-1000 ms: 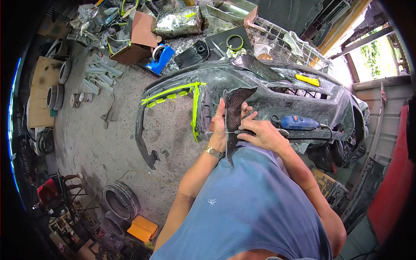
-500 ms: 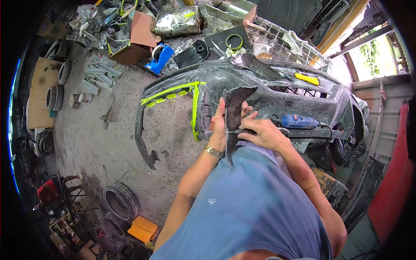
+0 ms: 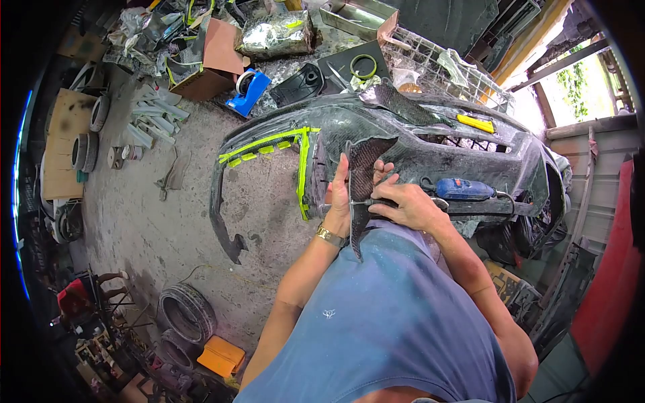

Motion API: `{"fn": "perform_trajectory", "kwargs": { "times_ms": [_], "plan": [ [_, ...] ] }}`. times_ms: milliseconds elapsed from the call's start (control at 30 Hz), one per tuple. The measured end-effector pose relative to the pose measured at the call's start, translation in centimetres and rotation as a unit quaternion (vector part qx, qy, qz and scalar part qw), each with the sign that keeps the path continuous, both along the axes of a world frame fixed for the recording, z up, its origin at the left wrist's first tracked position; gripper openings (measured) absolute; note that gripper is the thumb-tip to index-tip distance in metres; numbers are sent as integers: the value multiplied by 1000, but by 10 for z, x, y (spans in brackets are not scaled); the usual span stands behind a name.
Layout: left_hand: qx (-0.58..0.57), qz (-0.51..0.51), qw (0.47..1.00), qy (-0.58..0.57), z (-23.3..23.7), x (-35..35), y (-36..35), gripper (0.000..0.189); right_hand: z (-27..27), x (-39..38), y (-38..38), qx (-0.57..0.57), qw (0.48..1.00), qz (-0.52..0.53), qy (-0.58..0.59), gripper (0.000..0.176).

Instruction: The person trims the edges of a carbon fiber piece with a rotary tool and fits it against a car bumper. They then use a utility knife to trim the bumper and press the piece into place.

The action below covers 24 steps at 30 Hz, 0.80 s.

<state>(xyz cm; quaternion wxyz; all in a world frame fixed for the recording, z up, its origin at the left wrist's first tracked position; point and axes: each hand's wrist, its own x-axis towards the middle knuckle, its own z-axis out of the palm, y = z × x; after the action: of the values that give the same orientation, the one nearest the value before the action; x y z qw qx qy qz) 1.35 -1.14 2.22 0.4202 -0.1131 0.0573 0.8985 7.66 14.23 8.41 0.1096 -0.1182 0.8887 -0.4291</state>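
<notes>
My left hand [image 3: 338,201] is closed around the outer edge of a dark woven carbon-fibre panel [image 3: 368,164], thumb pointing up along it. The panel stands on edge in front of my body, its tip reaching down to my blue shirt. My right hand [image 3: 406,203] grips the slim handpiece of a rotary tool [image 3: 380,202], and its thin metal bit meets the panel near my left palm. Fingers hide most of the handpiece. Just right of that hand, a blue rotary tool body [image 3: 463,189] lies on the large grey-black car bumper [image 3: 269,117].
Yellow-green tape [image 3: 304,171] lines the bumper's left opening. A yellow cutter [image 3: 475,123] rests on top of it. Behind stand a blue tape dispenser [image 3: 248,93], a tape roll [image 3: 363,66] and a cardboard box [image 3: 218,57]. Tyres [image 3: 188,312] lie on the floor at lower left.
Almost nothing differs. Both hands, the panel and the handpiece keep nearly the same place, with only a tiny shift of the bit against the panel.
</notes>
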Motion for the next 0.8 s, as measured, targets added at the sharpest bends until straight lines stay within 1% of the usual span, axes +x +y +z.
{"fn": "perform_trajectory", "kwargs": {
  "times_ms": [267, 367, 433, 467, 500, 567, 600, 633, 700, 733, 800],
  "plan": [
    [-16, -2, 1000, 21, 1, 2, 1, 64, -1, 1, 2, -6, 1000, 13, -6, 26],
    [-26, -2, 1000, 9, 0, 0, -1, 63, -3, -1, 4, -24, 999, 27, 13, 24],
    [-79, -40, 996, 27, 3, -4, -5, 58, 2, 2, 8, -127, 991, 35, -36, 23],
    [-79, -27, 997, -1, 4, -5, -6, 45, 0, 3, 10, -148, 988, 3, -33, 22],
    [-78, -24, 997, -1, 3, -6, -8, 45, 0, 3, 13, -147, 989, 6, -33, 22],
    [-148, 3, 988, 36, -3, -7, -12, 30, -2, 2, 16, -164, 980, -68, -92, 22],
    [-144, 5, 989, 45, 0, -8, -13, 24, -8, 3, 16, -168, 981, -67, -70, 23],
    [-143, 6, 989, 45, 2, -8, -13, 24, -15, 5, 15, -167, 981, -66, -71, 23],
    [-230, 14, 968, 98, 11, -9, -15, 25, -22, 6, 9, -156, 983, -85, -37, 22],
    [-231, 17, 968, 97, 10, -9, -15, 25, -20, 7, 7, -151, 984, -83, -43, 22],
    [-209, 19, 972, 101, 8, -8, -13, 35, -17, 8, -3, -155, 984, -82, -42, 21]
  ]
}}
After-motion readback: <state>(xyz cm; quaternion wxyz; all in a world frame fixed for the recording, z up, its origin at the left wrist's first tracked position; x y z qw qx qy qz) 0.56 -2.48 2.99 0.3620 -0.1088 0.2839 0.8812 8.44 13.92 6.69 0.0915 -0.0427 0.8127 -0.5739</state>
